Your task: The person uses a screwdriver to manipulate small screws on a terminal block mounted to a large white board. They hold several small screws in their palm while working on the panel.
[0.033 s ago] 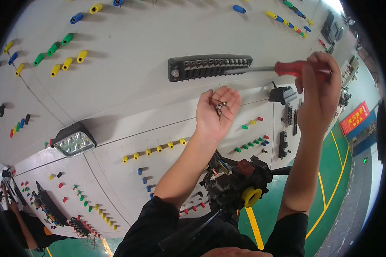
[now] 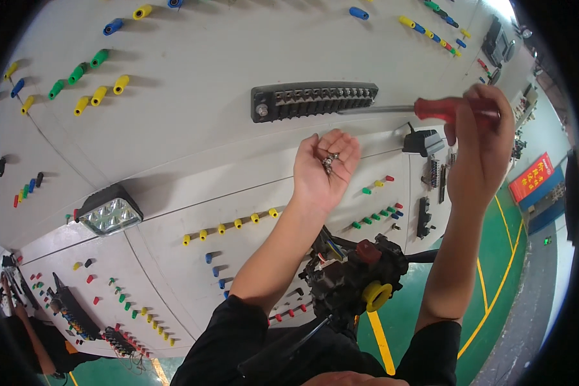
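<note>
Palm up and cupped, my left hand (image 2: 325, 164) carries several small metal screws (image 2: 329, 162) just below the black terminal block (image 2: 315, 101). My right hand (image 2: 482, 141) is closed around the red handle of a screwdriver (image 2: 441, 109). Its metal shank points left, and the tip appears at the lower edge of the block, right of its middle; whether it touches is unclear. The block is mounted on the pale panel, with a row of slots along it and a bolt at its left end.
Coloured sockets (image 2: 121, 84) stick out of the panel. A square lamp (image 2: 111, 211) sits at left, a black device (image 2: 423, 141) right of my left hand. A black switch assembly with a yellow ring (image 2: 377, 296) stands between my forearms. Another person's arm (image 2: 37, 344) shows at far left.
The screwdriver tip has dropped from the face of the terminal block to its lower edge. My right hand has shifted slightly down; the left hand stays put with its screws.
</note>
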Demonstrator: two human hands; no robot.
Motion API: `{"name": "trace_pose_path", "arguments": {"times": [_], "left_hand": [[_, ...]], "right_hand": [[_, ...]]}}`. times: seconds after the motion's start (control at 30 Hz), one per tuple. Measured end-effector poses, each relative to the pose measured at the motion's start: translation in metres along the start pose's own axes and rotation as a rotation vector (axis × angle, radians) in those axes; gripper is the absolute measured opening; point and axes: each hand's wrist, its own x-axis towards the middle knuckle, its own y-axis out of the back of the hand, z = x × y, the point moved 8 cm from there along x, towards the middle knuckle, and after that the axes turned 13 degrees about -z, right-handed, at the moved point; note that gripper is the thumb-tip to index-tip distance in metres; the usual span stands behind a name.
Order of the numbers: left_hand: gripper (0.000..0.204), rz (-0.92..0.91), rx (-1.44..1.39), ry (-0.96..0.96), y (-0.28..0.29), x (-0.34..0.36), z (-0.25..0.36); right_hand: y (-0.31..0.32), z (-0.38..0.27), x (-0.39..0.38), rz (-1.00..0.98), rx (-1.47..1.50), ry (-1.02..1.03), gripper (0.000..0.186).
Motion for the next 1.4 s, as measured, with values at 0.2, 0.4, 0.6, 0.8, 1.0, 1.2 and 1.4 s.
{"name": "trace_pose_path", "arguments": {"times": [0.2,0.4,0.6,0.8,1.0,1.2,1.4], "left_hand": [[0.021,-0.121,0.071,-0.051,0.007,0.002,0.006],[0.019,-0.04,0.12,-0.026,0.009,0.001,0.007],[0.019,-0.019,0.129,-0.007,0.01,0.003,0.006],[0.02,-0.037,0.124,-0.018,0.006,-0.001,0.01],[0.02,-0.042,0.124,-0.029,0.003,0.0,0.013],[0.019,-0.061,0.111,-0.039,0.001,0.0,0.015],[0.019,-0.058,0.11,-0.044,0.0,0.0,0.018]], "right_hand": [[0.014,-0.005,-0.02,0.051,-0.005,-0.005,0.029],[0.0,0.006,-0.038,0.086,-0.01,-0.079,0.029],[-0.003,0.006,-0.057,0.111,-0.077,-0.107,0.03],[-0.012,0.006,-0.06,0.1,-0.102,-0.091,0.03],[-0.011,0.003,-0.063,0.119,-0.167,-0.07,0.029],[-0.012,0.002,-0.063,0.133,-0.107,-0.064,0.028],[-0.014,0.001,-0.063,0.106,-0.14,-0.036,0.028]]}}
